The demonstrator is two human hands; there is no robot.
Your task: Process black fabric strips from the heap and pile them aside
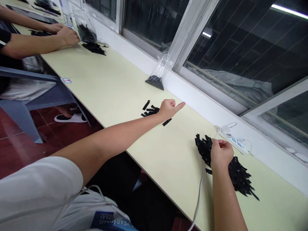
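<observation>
Black strips (240,178) beside right grip (221,152); shirt (43,189) reads "YEARNING".

strip heap (238,178): short black flat pieces, jumbled, overlapping, on pale-yellow tabletop (122,83) | stray strip (209,171): flat, just beside heap | strip cluster (151,111): also black, smaller, looser, well apart, I see it part-hidden

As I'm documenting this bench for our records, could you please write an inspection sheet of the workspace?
Surface: pale yellow table beside windows.
Work pieces: larger pile of black strips at the right hand, smaller group at the left hand.
Clutter: clear bag of black pieces, by the windows.
Hands: left, fingers curled, thumb extended; right, fingers pinched; cannot tell whether either holds anything.
Cables: white cable runs over the front edge; power strip at the back.
Surroundings: co-worker's hands, gray chair.
</observation>
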